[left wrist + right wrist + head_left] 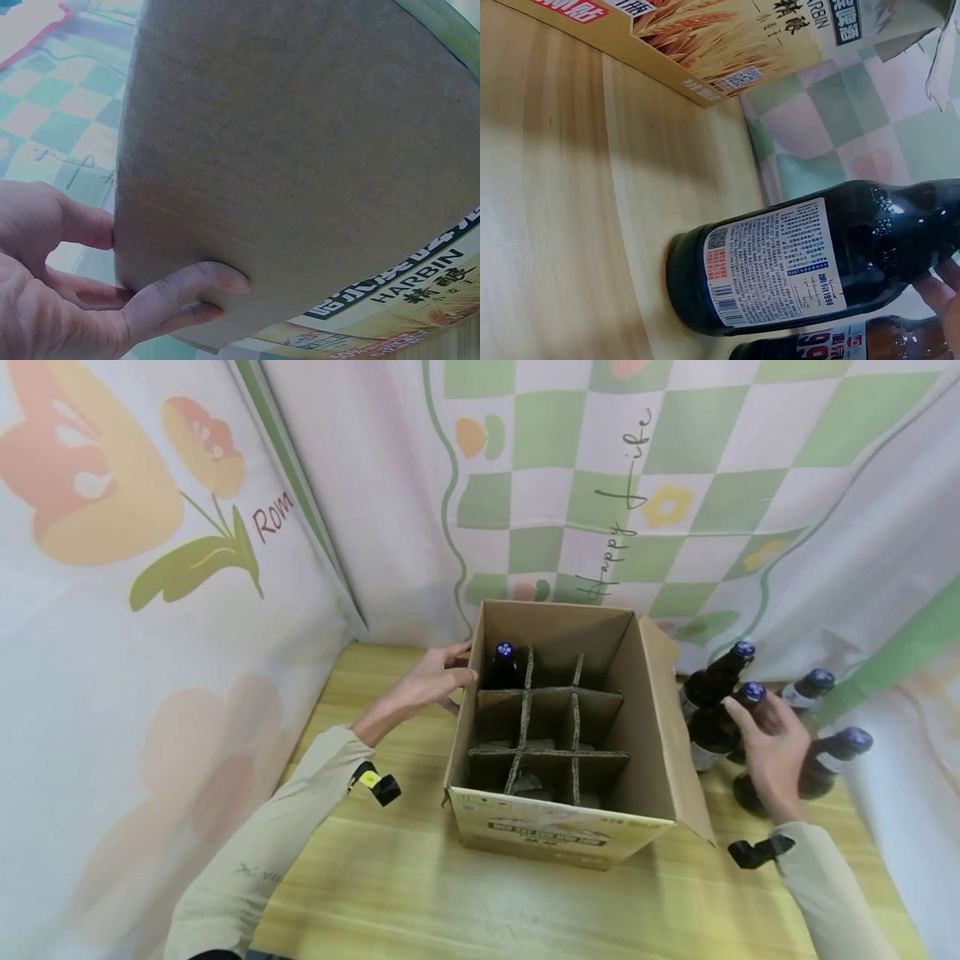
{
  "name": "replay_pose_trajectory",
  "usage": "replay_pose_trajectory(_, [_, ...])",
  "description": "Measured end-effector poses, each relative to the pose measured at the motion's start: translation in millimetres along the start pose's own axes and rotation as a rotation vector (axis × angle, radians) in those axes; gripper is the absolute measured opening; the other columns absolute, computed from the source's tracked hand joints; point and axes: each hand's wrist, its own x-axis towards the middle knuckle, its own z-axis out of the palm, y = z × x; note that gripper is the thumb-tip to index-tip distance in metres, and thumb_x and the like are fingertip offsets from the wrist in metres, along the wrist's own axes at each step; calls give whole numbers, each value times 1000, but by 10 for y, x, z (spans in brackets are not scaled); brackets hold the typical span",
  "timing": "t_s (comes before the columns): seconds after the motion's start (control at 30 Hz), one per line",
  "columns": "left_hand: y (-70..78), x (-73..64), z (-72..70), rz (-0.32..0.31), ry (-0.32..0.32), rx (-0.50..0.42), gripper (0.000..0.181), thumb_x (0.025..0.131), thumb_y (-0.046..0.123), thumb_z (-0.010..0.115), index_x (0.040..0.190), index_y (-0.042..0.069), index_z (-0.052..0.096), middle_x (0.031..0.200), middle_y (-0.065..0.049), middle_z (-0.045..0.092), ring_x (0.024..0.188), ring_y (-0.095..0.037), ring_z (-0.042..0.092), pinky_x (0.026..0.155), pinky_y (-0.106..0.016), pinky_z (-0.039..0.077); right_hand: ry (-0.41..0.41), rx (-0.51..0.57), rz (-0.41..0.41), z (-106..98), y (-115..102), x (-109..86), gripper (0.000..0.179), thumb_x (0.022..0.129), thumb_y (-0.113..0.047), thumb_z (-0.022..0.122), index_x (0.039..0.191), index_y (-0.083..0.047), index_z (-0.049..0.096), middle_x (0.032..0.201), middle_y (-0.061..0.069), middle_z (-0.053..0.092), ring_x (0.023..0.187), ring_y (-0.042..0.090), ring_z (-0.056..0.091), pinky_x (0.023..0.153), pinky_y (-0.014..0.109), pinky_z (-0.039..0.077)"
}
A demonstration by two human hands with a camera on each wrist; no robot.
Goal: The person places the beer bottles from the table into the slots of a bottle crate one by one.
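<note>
Left hand [422, 685] rests against the Harbin carton [555, 839]; right of it, right hand [776, 756] grips a beer bottle [772, 266], likely needing upward lift.

Soft light brightens the head view, with sheen on the bench [420, 893] and deep shadow inside the cardboard box [555, 837]; the left wrist view looks dimmer, bluish, hazy.

A wood-grain table [375, 885], green-checked backdrop [547, 493], flower-printed sheet [195, 693] alongside
</note>
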Motion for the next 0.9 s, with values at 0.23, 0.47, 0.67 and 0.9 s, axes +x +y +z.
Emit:
replay_pose_trajectory(0.23, [22,8,14,6,-6,-23,77,101,4,59,167,8,19,165,-26,33,121,-38,62,68,-34,67,-32,-16,-66,-46,-99,-23,37,91,-17,83,125,-6,74,92,-27,70,85,-6,66,74,3,54])
replay_pose_trajectory(0.47, [10,-14,-13,-13,1,-26,77,102,4,58,168,9,19,165,-25,33,121,-38,63,67,-33,67,-122,-49,-11,-102,-77,88,41,91,-20,84,129,-7,74,86,-26,74,59,3,63,52,13,54])
replay_pose_trajectory(0.67, [3,7,-5,-2,-13,-36,76,102,4,58,168,9,20,165,-25,34,122,-37,61,70,-35,68,-106,107,192,-206,-165,138,55,89,-22,86,139,-14,65,86,-30,73,73,-8,68,67,4,55])
replay_pose_trajectory(0.9, [10,-4,8,-9,-13,-40,76,102,3,57,168,9,18,164,-25,34,123,-40,61,69,-34,67,-123,78,310,-331,-369,134,91,87,-28,88,157,-3,37,134,6,68,75,-12,65,68,2,54])
